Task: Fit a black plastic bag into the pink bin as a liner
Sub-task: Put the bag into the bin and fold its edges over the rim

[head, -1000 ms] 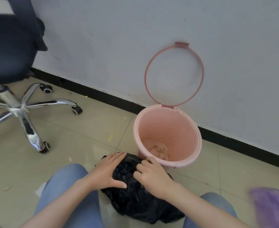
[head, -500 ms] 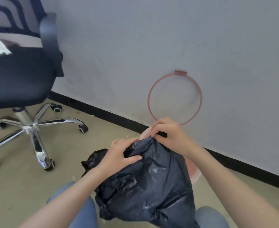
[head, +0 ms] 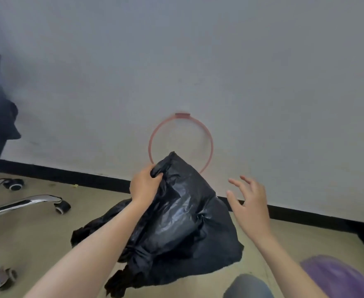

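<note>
the left hand is gripping the top edge of a crumpled black plastic bag, which is hanging in front of the wall. just right of the bag, the right hand is hovering with fingers spread, touching nothing. a thin pink plastic ring is standing upright behind the bag's top. a chrome office chair base is sitting well left of the bag.

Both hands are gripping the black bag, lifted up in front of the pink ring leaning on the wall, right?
Not quite. In the head view only the left hand grips the black bag, bunched near its top. The right hand is off the bag, fingers spread open beside it. The rest holds: the bag is lifted in front of the pink ring against the wall.
</note>
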### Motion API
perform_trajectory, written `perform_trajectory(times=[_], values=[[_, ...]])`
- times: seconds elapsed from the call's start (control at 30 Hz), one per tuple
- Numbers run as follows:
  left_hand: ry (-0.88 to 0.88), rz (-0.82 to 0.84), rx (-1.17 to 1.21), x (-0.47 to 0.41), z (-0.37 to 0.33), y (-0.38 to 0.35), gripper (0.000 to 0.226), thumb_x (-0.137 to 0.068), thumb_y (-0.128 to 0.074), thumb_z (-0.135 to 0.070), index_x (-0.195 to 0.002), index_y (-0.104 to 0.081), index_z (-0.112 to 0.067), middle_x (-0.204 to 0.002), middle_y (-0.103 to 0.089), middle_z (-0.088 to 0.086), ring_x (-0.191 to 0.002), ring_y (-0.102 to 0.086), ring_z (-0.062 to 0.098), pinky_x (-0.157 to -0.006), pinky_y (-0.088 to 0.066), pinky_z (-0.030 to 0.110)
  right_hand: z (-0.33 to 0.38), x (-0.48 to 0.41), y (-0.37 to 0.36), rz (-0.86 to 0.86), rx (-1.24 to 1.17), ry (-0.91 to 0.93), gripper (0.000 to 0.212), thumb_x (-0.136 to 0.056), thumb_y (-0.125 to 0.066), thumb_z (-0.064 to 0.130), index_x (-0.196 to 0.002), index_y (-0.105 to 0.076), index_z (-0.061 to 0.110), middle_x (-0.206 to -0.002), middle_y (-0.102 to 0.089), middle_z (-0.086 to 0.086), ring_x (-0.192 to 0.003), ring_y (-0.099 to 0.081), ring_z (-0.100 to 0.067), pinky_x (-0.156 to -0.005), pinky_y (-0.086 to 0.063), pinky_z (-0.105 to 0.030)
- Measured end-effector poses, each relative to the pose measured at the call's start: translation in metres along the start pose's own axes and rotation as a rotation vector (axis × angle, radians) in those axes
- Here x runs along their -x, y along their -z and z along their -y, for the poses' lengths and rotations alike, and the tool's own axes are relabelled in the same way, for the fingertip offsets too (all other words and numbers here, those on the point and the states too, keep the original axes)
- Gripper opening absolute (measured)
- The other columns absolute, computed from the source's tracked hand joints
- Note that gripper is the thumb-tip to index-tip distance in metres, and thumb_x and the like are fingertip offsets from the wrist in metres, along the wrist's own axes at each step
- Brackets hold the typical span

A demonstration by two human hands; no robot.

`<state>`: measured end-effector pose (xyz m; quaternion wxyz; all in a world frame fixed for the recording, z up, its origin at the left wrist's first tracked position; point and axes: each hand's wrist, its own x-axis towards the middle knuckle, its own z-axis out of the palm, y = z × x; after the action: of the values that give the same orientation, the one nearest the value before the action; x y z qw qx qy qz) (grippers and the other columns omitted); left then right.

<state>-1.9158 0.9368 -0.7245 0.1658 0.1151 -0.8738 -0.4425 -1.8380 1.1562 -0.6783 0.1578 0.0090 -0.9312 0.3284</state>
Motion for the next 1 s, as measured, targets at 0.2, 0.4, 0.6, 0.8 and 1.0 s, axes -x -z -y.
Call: perform_trajectory(times=[0.2,0.4,0.6,0.8,1.0], values=[[0.061,0.136,-0.051,0.006,0.038,-0.025,0.051,-0.087,-0.056,-0.033,-0.132,-0.042,-0.014,-0.133,-0.052,0.011,-0.125,-0.043,0.032,-0.1,-0.04,0.046,-0.048,0.057,-0.054,-0.13,-0.026,-0.452,0.057,-0.087,-0.059,0.031,-0.136,-0.038,0.012,-0.147,-0.029,-0.019,-0.136,-0.022,-0.034,-0.109,-0.024,-0.049],[-0.092,0.591,0.0,0.032,0.062,-0.047,0.076,-0.081,-0.036,-0.068,-0.144,-0.02,-0.028,-0.153,-0.015,-0.01,-0.143,-0.013,0.017,-0.118,-0.015,0.045,-0.061,0.077,-0.108,-0.128,-0.89,-1.226,0.055,-0.088,-0.06,0.02,-0.133,-0.03,0.01,-0.132,-0.046,-0.015,-0.116,-0.047,-0.041,-0.099,-0.041,-0.057],[0.039,0.787,0.282,0.054,0.061,-0.057,0.092,-0.074,-0.033,-0.076,-0.146,-0.008,-0.025,-0.15,-0.016,-0.01,-0.141,-0.014,0.012,-0.117,-0.011,0.032,-0.03,0.034,-0.105,-0.15,-0.78,-0.664,0.056,-0.096,-0.045,0.017,-0.144,-0.016,0.018,-0.149,-0.026,-0.004,-0.134,-0.03,-0.023,-0.111,-0.026,-0.036],[-0.063,0.569,0.003,0.057,0.073,-0.057,0.093,-0.077,-0.052,-0.057,-0.146,0.0,-0.024,-0.155,-0.015,0.004,-0.14,-0.02,0.019,-0.114,-0.026,0.04,-0.041,0.014,-0.141,0.296,-0.33,-0.116,0.068,-0.095,-0.042,0.036,-0.144,0.006,0.031,-0.156,0.003,-0.008,-0.143,-0.001,-0.021,-0.118,-0.011,-0.04],[-0.199,0.755,-0.826,0.065,0.082,-0.05,0.056,-0.097,-0.026,-0.038,-0.146,-0.002,-0.026,-0.158,0.003,0.004,-0.144,0.001,0.027,-0.114,-0.011,0.051,-0.074,0.012,-0.147,0.879,0.477,0.074,0.057,-0.096,-0.034,0.041,-0.145,-0.007,0.032,-0.156,-0.006,-0.011,-0.139,-0.008,-0.035,-0.114,-0.012,-0.048]])
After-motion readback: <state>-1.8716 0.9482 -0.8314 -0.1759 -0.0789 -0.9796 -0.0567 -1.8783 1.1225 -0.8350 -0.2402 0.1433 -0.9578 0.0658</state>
